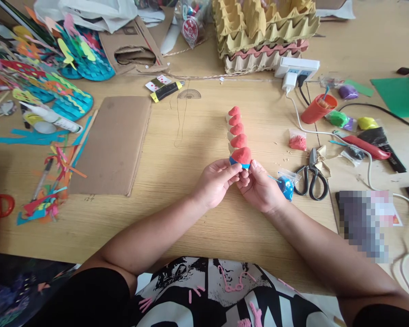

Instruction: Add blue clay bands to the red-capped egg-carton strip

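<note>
In the middle of the head view a strip of egg carton [239,141] points away from me, its row of several bumps coated in red. A blue band [240,164] runs round the base of the nearest bump. My left hand [221,180] pinches the left side of this near end between thumb and fingers. On the other side, my right hand [261,185] has its thumb and fingers closed on the same end. Just right of that hand lies a small bag of blue clay [286,187]. The undersides of the fingers are partly hidden.
Black-handled scissors [312,176], a red clay bag [297,140] and an orange cup [319,109] lie to the right. Stacked egg trays [264,36] and a power strip [298,68] stand behind. Cardboard [111,145] and paper scraps [51,190] lie left.
</note>
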{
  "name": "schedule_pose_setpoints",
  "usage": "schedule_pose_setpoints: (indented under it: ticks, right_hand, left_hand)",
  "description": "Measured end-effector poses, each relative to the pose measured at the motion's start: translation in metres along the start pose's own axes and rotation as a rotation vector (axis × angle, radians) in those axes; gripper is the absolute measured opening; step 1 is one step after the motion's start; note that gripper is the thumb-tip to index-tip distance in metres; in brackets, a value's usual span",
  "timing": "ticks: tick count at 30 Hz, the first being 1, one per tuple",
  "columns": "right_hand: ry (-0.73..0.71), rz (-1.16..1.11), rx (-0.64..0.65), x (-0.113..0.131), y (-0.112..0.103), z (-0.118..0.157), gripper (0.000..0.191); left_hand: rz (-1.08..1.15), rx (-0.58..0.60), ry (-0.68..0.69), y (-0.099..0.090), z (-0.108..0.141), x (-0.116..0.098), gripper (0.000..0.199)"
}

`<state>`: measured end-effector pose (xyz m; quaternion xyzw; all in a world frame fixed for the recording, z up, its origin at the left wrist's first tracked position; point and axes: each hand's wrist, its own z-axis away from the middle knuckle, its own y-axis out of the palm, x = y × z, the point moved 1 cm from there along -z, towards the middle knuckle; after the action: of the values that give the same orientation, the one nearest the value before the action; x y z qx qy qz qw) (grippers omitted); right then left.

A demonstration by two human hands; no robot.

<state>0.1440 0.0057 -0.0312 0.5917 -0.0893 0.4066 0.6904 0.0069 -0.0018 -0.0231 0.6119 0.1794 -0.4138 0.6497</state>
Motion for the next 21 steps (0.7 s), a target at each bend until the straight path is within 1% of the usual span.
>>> schedule_pose_setpoints:
  ticks: [8,11,14,17,21]
  right_hand:
    - [-0.003,0.007,0.001,-0.0014,-0.0012,0.0003,0.032]
    - [-0.008,-0.004,0.003,-0.0016,-0.0016,0.0001,0.032]
    - [-0.032,0.034,-0.003,-0.0010,-0.0014,0.0000,0.033]
    - [-0.044,0.078,-0.009,-0.0009,-0.0005,0.0002,0.034]
    - [-0.024,0.071,-0.005,-0.0017,0.0017,0.0014,0.034]
  left_hand:
    - [-0.012,-0.025,0.032,0.0026,0.0015,0.0008,0.030]
    - [-0.013,-0.022,0.024,0.0030,0.0015,0.0001,0.031]
    - [-0.010,-0.022,0.011,0.0047,0.0010,-0.0014,0.034]
    - [-0.017,-0.047,0.012,0.0064,0.0011,-0.0020,0.038]
    - [-0.025,-0.075,0.020,0.0067,0.0026,-0.0006,0.038]
